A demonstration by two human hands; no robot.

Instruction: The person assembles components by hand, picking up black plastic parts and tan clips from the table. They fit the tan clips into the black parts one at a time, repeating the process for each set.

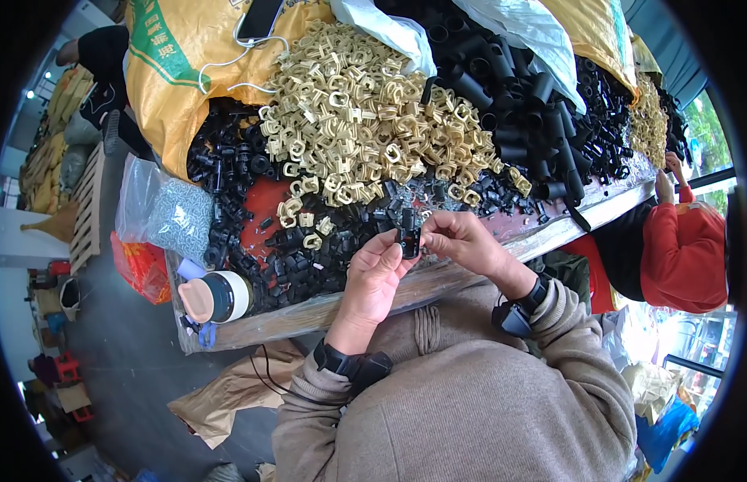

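Over the table's near edge, my left hand (376, 273) grips a small black plastic part (408, 234) between thumb and fingers, holding it upright. My right hand (462, 243) is at the part's right side, its thumb and forefinger pinched together. Whatever sits in that pinch is too small to make out. Just beyond my hands spreads a heap of cream-coloured plastic clips (365, 112). Small black plastic pieces (309, 265) lie scattered to the left of my left hand and beneath the heap's near side.
A clear bag of small screws (179, 217) and a white cup with a pink lid (221, 296) stand at the left. Black tubes (502, 96) are piled at the back right, beside yellow sacks (165, 80). A person in red (683, 253) works at the right.
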